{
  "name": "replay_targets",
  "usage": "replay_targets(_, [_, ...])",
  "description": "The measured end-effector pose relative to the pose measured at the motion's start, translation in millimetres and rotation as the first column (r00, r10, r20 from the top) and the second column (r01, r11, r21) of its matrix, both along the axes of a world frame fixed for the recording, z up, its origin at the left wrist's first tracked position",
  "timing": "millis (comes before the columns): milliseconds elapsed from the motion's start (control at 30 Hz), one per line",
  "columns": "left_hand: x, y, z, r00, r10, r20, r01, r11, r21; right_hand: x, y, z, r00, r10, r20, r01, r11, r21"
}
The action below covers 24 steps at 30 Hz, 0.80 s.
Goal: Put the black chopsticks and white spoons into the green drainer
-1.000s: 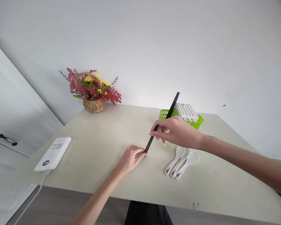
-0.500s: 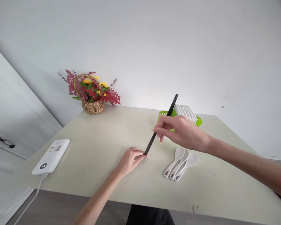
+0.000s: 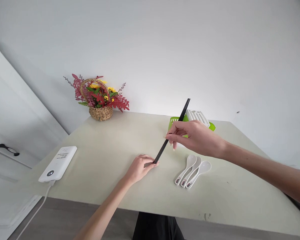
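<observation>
Black chopsticks (image 3: 161,151) slant up and away over the table, lying close together. My right hand (image 3: 193,137) pinches them near their middle, thumb against fingers. At their lower end, my left hand (image 3: 140,167) is closed with thumb and fingertips on the tips. Behind my right hand stands a white slotted utensil holder (image 3: 198,117) with a green plastic basket (image 3: 174,119), both partly hidden by the hand and chopsticks. Three white spoons (image 3: 193,171) lie side by side on the table below my right hand, handles toward me.
A wicker basket of artificial flowers (image 3: 101,113) stands at the table's back left. On the left edge lies a white power bank (image 3: 58,164) with a cable (image 3: 37,210) hanging down. A white cabinet (image 3: 12,110) is left of the table (image 3: 102,186); a wall rises behind.
My view has shifted slightly, so the scene sits a little higher. Both hands keep their hold on the chopsticks, with hardly any movement.
</observation>
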State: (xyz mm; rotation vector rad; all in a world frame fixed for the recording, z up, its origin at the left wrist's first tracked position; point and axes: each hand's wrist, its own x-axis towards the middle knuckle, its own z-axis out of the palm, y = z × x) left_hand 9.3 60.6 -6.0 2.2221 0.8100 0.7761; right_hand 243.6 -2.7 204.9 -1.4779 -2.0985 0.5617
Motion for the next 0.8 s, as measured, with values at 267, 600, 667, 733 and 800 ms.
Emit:
replay_targets(267, [-1.3, 2.2, -2.6, 0.987, 0.158, 0.022, -0.159, 0.968, 0.194, 65.4, 2.9, 67.6, 0.938, -0.295, -0.182, 0.331, 0.916, 0.227])
replay_targets(600, [-0.7, -1.0, -0.1, 0.993, 0.112, -0.025, -0.103, 0.968, 0.231, 108.9, 53.4, 67.4, 0.87, -0.49, -0.051, 0.48, 0.819, 0.315])
replay_targets(667, [-0.6, -2.4, 1.2, 0.993, 0.116, -0.033, -0.106, 0.97, 0.219, 112.2, 70.1, 54.0, 0.884, -0.468, 0.005, 0.452, 0.858, 0.245])
replay_targets(733, [-0.5, -3.0, 1.8, 0.992, 0.119, -0.04, -0.107, 0.971, 0.213, 115.0, 87.3, 41.1, 0.896, -0.442, 0.048, 0.427, 0.885, 0.187])
replay_targets(800, [-0.5, -3.0, 1.5, 0.992, 0.116, -0.048, -0.104, 0.971, 0.215, 116.9, 103.3, 30.1, 0.91, -0.404, 0.095, 0.39, 0.91, 0.139])
